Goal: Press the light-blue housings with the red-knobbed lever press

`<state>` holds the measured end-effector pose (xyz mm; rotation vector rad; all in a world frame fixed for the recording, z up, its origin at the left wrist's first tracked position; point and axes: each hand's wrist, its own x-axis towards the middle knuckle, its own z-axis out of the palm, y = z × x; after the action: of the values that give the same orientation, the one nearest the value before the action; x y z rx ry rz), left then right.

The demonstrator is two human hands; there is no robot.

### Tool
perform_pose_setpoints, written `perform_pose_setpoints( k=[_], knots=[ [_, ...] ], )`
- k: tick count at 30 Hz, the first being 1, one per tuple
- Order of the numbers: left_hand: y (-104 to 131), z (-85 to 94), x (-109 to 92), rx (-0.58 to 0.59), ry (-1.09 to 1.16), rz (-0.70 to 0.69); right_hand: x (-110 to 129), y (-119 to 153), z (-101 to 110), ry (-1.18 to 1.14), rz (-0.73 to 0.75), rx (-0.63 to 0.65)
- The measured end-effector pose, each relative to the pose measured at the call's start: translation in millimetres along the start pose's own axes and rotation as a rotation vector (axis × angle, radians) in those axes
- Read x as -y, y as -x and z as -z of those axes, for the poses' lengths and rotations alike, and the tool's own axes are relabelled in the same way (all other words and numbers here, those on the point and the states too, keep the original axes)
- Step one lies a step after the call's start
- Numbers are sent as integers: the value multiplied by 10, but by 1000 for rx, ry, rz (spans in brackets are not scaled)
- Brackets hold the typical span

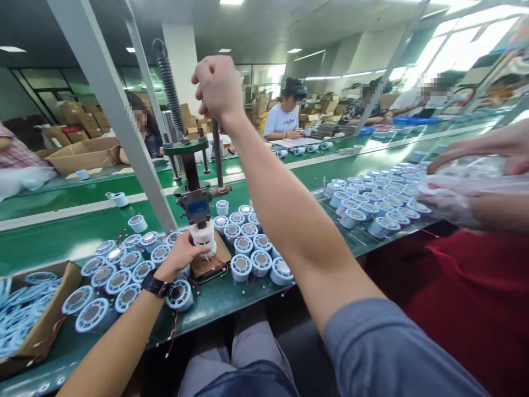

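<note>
My left hand (184, 255), with a black watch on its wrist, is closed around a white round housing (203, 237) under the ram of a hand press (195, 205). Thin wires stick out below the housing, over a brown block (212, 260) on the press base. Raised high beside the press spring, my right hand (219, 85) is in a fist at the top of a dark upright press lever (217, 154); its grip is partly hidden by the hand itself. Light-blue round housings with silvery centres (241, 264) stand on both sides of the press.
A cardboard box (68, 286) of blue rings stands at the left. More housings (372, 204) fill the bench at the right, near a co-worker's hands (475, 165) with a clear plastic bag. A slanted metal post (119, 110) rises behind the press. Other people sit across the green conveyor (45, 234).
</note>
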<state>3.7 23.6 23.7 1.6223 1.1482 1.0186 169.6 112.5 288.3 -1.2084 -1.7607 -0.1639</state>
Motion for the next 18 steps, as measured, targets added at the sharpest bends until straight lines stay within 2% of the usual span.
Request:
perform_pose_setpoints(
  k=[2,4,6,8,10,12,14,15,16,17,18],
  knots=[
    [25,12,2,25,-10,-2,20,-68,6,51,7,-6],
    [47,0,13,22,-16,-3,90,-59,125,50,-5,-4],
    [61,-27,41,7,-10,-3,188,163,341,-31,11,19],
    [61,-52,91,-3,16,-11,244,698,554,-150,84,-22],
    [47,-64,156,-5,45,-30,193,1523,632,-272,190,-158],
    [27,-65,221,-15,50,-55,37,2453,518,-307,183,-314],
    [10,-62,274,-26,31,-76,-145,3196,306,-283,350,-488],
    [4,-61,295,-27,20,-87,-215,3412,223,-258,316,-416],
    [0,-62,311,-28,10,-97,-257,3496,181,-247,322,-392],
    [-3,-63,321,-32,2,-108,-269,3444,189,-237,326,-370],
    [-5,-66,326,-44,0,-118,-254,3264,244,-229,344,-367]
  ],
)
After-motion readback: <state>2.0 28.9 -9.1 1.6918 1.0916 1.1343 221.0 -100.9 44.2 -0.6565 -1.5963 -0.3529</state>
